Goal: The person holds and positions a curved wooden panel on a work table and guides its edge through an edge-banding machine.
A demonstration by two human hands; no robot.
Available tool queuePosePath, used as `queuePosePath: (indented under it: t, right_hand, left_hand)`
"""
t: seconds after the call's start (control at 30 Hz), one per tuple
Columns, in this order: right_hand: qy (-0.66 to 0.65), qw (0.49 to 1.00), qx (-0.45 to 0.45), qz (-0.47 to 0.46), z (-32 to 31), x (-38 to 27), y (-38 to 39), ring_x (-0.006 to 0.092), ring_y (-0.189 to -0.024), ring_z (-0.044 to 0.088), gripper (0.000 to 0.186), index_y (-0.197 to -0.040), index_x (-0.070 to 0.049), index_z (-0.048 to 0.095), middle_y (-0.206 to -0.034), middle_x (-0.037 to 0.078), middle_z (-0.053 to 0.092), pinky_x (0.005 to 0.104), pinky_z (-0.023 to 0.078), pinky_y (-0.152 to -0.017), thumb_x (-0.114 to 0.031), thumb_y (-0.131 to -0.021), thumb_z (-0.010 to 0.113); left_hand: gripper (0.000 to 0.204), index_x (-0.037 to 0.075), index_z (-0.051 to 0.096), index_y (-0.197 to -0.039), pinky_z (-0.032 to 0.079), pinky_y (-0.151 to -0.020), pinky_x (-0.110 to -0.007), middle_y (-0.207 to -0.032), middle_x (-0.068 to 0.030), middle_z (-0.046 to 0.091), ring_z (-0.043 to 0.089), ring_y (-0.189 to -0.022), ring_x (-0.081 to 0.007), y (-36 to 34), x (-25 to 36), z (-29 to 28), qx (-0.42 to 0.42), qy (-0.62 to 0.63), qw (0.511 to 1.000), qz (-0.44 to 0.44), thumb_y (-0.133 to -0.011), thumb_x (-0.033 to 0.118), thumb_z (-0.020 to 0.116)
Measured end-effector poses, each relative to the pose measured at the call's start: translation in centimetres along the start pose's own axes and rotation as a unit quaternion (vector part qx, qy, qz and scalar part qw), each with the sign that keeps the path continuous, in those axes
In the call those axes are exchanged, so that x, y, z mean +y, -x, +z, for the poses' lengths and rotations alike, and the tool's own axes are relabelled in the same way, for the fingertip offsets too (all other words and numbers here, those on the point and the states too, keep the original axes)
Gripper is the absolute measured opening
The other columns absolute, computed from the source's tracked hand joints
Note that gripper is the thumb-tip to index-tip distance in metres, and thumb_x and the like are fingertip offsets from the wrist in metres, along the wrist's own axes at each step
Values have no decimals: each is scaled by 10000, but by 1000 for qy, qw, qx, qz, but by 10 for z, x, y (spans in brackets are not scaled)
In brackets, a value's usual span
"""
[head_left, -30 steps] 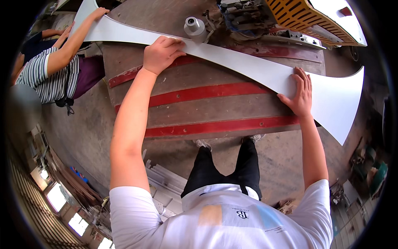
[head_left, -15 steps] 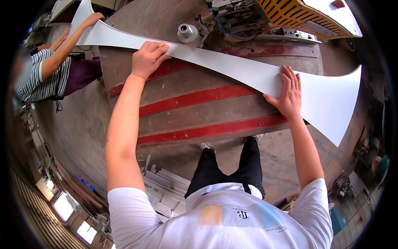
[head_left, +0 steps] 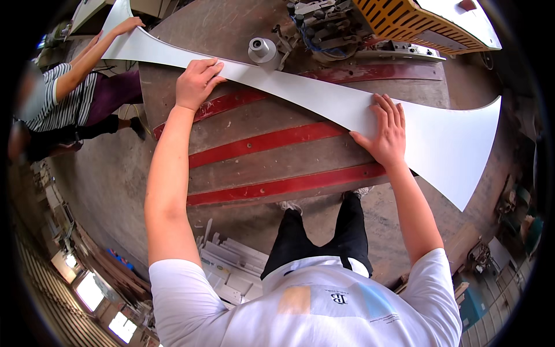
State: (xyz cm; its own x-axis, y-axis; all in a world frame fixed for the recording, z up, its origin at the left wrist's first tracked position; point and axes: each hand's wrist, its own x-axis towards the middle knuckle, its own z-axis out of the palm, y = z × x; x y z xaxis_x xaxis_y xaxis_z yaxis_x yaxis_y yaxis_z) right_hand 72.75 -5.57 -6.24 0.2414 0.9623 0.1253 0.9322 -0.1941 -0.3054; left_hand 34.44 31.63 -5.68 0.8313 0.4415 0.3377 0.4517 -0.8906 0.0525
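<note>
A long white board [head_left: 324, 97], narrow in the middle and flaring at both ends, lies slantwise across the machine table. Its far edge touches or nearly touches a grey metal cylinder [head_left: 263, 52]. My left hand [head_left: 198, 85] is closed on the board's narrow part, left of the cylinder, fingers over the top; its underside grip is hidden. On the wider right part, my right hand [head_left: 388, 130] lies flat with fingers stretched out, thumb by the near edge. At the far left, a co-worker's hand [head_left: 128, 25] rests on the other flared end.
Red strips [head_left: 277, 140] run across the brown machine table [head_left: 231, 173]. Beyond the cylinder stand machine parts with hoses [head_left: 326, 34] and a yellow slotted cover [head_left: 413, 26]. Pale stacked pieces [head_left: 231, 266] lie on the floor beside my legs. The co-worker in stripes [head_left: 75, 98] stands left.
The board has shifted a little to the left, and its right end has swung slightly nearer. Both my hands have moved left with it. A dark-clothed leg now shows behind the co-worker.
</note>
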Motion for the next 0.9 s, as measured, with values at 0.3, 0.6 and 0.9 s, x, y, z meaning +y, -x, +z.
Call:
queuePosePath:
  t: [0.3,0.6,0.9]
  right_hand:
    - [3,1000,18,14,26,-25,1,307,-1587,411,797,-1388,-105,553,-1631,52,534,574,258,-1345,-560,-822,880]
    - [-13,1000,-1,28,15,-31,-19,302,-1610,378,780,-1405,-109,558,-1669,55,504,540,225,-1362,-543,-838,869]
    - [-24,999,13,37,27,-48,-25,302,-1593,401,768,-1386,-98,589,-1626,68,538,578,241,-1351,-570,-847,867]
  left_hand:
    - [640,1,583,-1511,345,-1290,-532,-1624,-224,531,427,-1546,-445,39,89,46,67,-9,953,-294,-993,329,764]
    - [996,-123,363,-1628,180,-1336,-620,-1699,-361,364,245,-1649,-492,-9,221,66,57,133,890,-433,-992,536,755]
    - [790,-3,465,-1614,182,-1310,-676,-1650,-464,328,237,-1609,-597,-7,198,74,39,120,906,-404,-1025,456,723]
